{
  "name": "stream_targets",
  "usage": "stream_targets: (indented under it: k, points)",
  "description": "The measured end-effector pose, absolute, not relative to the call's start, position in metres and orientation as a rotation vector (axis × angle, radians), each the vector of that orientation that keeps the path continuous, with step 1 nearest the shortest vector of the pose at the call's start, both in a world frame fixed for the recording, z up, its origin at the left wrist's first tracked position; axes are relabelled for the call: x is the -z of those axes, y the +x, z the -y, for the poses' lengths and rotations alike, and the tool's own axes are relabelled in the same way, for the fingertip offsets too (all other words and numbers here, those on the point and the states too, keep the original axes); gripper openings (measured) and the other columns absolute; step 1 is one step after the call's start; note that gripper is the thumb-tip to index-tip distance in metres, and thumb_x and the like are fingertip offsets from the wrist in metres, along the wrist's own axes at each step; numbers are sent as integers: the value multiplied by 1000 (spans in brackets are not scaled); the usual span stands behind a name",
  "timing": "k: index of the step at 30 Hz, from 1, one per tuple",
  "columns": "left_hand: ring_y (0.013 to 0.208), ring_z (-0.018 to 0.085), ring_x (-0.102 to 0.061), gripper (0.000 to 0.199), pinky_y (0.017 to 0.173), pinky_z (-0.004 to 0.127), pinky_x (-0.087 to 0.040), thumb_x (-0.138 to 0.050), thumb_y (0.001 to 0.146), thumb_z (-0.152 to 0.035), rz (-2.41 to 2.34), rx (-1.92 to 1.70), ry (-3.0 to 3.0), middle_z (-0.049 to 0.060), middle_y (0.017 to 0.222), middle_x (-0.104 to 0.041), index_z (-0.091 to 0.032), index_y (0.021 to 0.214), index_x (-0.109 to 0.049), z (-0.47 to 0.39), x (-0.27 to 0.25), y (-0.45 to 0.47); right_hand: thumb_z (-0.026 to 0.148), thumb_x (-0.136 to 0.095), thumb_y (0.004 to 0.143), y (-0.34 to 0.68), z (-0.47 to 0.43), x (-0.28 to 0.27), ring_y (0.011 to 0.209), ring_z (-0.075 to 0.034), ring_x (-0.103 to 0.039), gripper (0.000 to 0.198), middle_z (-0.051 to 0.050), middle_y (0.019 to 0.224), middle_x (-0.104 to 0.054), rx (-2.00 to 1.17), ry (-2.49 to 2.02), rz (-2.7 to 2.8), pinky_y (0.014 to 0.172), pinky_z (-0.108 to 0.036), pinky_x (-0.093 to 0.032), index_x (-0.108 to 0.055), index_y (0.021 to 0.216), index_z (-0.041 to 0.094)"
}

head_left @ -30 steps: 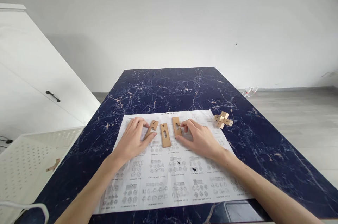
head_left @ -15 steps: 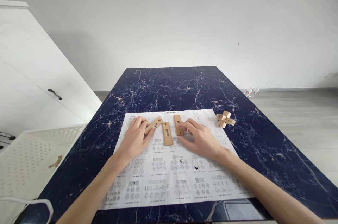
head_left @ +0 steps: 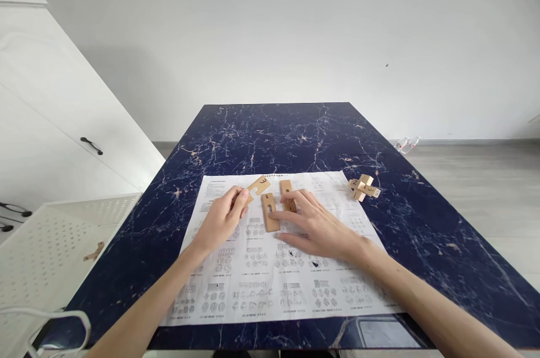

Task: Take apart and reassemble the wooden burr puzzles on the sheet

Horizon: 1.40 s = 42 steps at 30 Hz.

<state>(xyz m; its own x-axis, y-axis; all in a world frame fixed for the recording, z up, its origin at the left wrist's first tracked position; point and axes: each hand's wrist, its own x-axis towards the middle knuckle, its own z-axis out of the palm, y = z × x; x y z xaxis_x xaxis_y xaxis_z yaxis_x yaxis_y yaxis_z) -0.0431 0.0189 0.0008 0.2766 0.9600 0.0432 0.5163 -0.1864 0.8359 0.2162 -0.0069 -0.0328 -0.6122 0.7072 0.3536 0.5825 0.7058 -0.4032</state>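
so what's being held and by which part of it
The left hand holds the wooden piece marked 3 by the end away from its number. Whether the right hand grips piece 1 or piece 2 cannot be told.

The far tabletop [head_left: 274, 139] offers passage, but block 2 [head_left: 272, 226] lies in the way between left hand [head_left: 223, 216] and right hand [head_left: 319, 224]

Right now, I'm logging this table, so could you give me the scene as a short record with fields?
Left hand: left hand holds wooden piece 3
Right hand: right hand, fingers spread over piece 1 and piece 2; contact unclear
Beneath: printed sheet
Sheet's right edge: interlocked wooden cross
Surface: dark blue marbled table
Left of table: white perforated basket
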Motion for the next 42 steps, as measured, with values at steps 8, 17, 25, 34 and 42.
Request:
stream_targets:
  k: [8,17,25,34,42]
  points:
    - [59,14,-44,46,58,28,-37,-38,111,-56,-1292,-786,1735,-3,69,-48,-23,81,-46,-18,1,-43,52,-75,97,218,8,30,112,-32,-58,31,-14,123,-63,-291,-957,2432,96,-50,-54,-73,109,24]
    - [60,13,-42,43,59,28,-36,-39,112,-54,-1255,-776,1693,-3,70,-50,-23,83,-46,-15,1,-39,46,-69,96,218,12,29,69,-20,-60,23,-2,78,-66,-272,-1000,2531,67,-36,-45,-70,95,23]
    - [64,14,-41,39,59,30,-36,-43,111,-52,-1053,-783,1474,-2,76,-49,-23,86,-46,-13,-2,-38,32,-66,92,219,10,30,61,-15,-58,22,-4,92,-76,-685,-1215,1985,60,-32,-48,-69,112,23]
    - [61,11,-45,33,69,32,-42,-44,113,-49,-903,-718,1420,0,86,-62,-20,101,-55,-7,-8,-33,49,-69,100,215,3,28,67,-18,-65,36,-4,86,-76,-1313,-1094,1378,56,-32,-52,-61,123,24]
    - [60,12,-53,34,61,30,-47,-47,112,-50,-870,-652,1477,3,89,-70,-19,115,-61,-5,-1,-29,47,-74,98,216,6,24,95,-22,-80,32,-10,106,-84,-1355,-1092,1272,93,-41,-64,-72,118,22]
